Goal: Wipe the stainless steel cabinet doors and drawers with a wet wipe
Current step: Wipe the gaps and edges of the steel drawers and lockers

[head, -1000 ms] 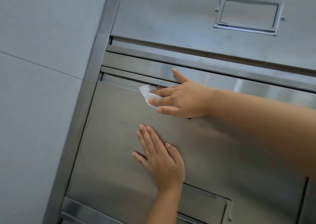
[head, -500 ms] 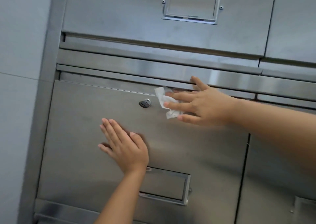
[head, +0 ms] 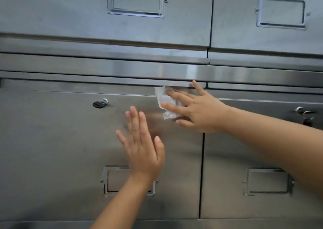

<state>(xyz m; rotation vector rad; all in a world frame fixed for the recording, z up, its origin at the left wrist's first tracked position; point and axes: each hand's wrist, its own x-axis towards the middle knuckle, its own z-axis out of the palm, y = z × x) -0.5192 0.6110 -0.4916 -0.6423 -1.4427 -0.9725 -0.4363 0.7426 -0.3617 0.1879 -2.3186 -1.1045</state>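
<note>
Right grip [head: 197, 113] is flat and spread, fingers straight, pressing the wet wipe [head: 165, 97] onto the top right corner of the lower-left cabinet door [head: 52, 141], just right of frame centre. The thumb reaches up to the horizontal rail [head: 104, 67] above the door. The wipe is white and crumpled, partly under the fingers, with its left edge sticking out. Left grip [head: 143, 151] is also open, fingers straight, palm toward the same door below the wipe, holding nothing. It's blurred, so we can't tell if it touches the steel. Its wrist covers part of the recessed handle [head: 115, 181]. A key in the lock [head: 99, 103] sits left of the wipe. The lower-right door [head: 244, 150] has a second lock [head: 304, 113] near the right edge.
</note>
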